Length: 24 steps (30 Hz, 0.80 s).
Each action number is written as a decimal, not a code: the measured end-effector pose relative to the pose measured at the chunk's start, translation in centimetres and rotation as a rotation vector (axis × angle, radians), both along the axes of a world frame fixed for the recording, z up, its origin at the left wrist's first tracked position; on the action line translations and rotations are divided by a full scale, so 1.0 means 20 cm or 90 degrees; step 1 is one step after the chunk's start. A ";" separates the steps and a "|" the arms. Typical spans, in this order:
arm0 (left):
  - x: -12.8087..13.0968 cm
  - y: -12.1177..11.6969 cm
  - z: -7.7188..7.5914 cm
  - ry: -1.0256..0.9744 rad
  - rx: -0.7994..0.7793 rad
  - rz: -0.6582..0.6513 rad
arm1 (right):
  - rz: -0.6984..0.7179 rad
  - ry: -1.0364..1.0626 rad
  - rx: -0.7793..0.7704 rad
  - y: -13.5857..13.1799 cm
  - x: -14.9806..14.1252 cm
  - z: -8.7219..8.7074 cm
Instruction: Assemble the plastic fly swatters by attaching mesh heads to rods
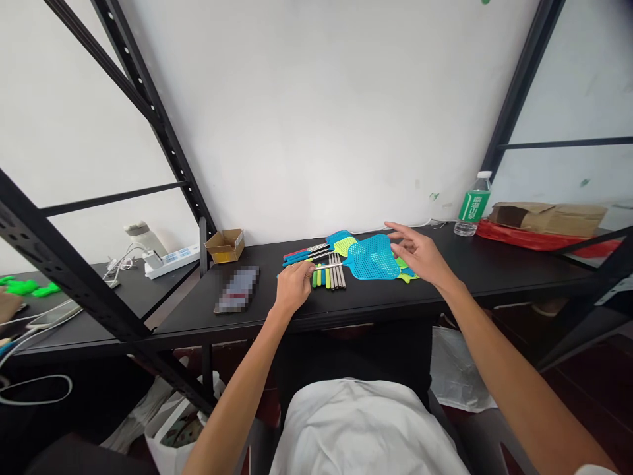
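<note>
My left hand (295,286) is closed around the thin metal rod of a blue fly swatter (374,257), held above the black table. At the swatter head's right edge is my right hand (418,252), its fingers apart; whether the thumb touches the mesh I cannot tell. Behind lie more swatters, with a yellow-green head (345,245) and a blue head (339,235) showing. Below the held rod are several metal tubes (338,274) and several green, yellow and blue handles (321,277). Some green swatter heads (407,272) are partly hidden under the blue one.
A small cardboard box (225,247) and a blurred-out flat object (237,290) lie left. At right stand a water bottle (473,206) and a brown package (548,218) on red plastic (524,236). A power strip (172,260) sits beyond the black rack post (163,125). Another person's hand (8,307) shows far left.
</note>
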State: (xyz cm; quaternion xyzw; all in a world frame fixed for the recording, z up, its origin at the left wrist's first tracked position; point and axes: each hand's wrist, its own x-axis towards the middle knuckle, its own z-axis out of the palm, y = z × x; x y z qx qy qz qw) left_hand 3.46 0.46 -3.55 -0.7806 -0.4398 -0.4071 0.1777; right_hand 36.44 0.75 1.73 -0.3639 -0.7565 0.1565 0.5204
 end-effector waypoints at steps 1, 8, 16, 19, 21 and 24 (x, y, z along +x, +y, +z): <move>0.00 0.00 0.00 0.000 -0.002 0.005 | -0.006 -0.019 0.015 -0.01 0.00 0.01; 0.00 -0.01 0.00 -0.013 -0.049 0.017 | -0.011 -0.065 0.086 -0.02 -0.02 0.03; 0.00 0.00 0.00 -0.004 -0.069 -0.016 | -0.002 -0.057 0.105 0.00 0.01 0.00; -0.01 -0.01 0.00 -0.007 -0.067 -0.015 | 0.004 -0.057 0.095 0.01 0.01 0.00; -0.01 -0.01 0.00 -0.006 -0.066 -0.014 | 0.011 -0.053 0.089 0.01 0.00 0.00; -0.01 -0.01 0.01 -0.004 -0.062 -0.016 | 0.021 -0.049 0.083 0.02 0.00 0.00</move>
